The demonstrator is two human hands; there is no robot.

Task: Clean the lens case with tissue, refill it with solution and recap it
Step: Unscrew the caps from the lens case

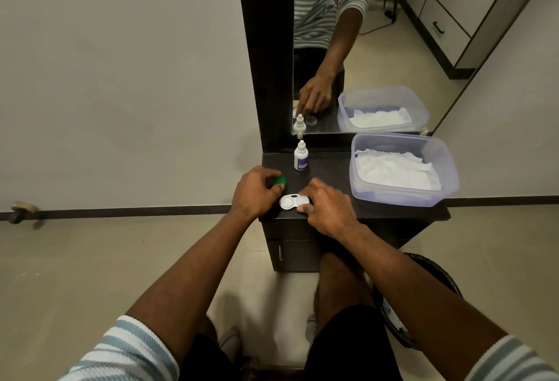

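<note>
Lying crosswise, lens case (294, 201) uncapped

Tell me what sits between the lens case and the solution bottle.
Nothing: in the head view, only bare dark tabletop separates the lens case from the solution bottle.

Dark cabinet top (338, 165): narrow. Right half blocked by clear plastic tub (402, 168) of tissues, running from the back edge almost to the front edge. Solution bottle (301, 156) upright near back edge, left of centre. Bare strip between bottle and tub, open from front edge to back. Front-left corner crowded: left hand (257, 191) with green cap (279, 181), lens case (294, 201), right hand (328, 203). Mirror (378, 47) walls off the back edge.
</note>
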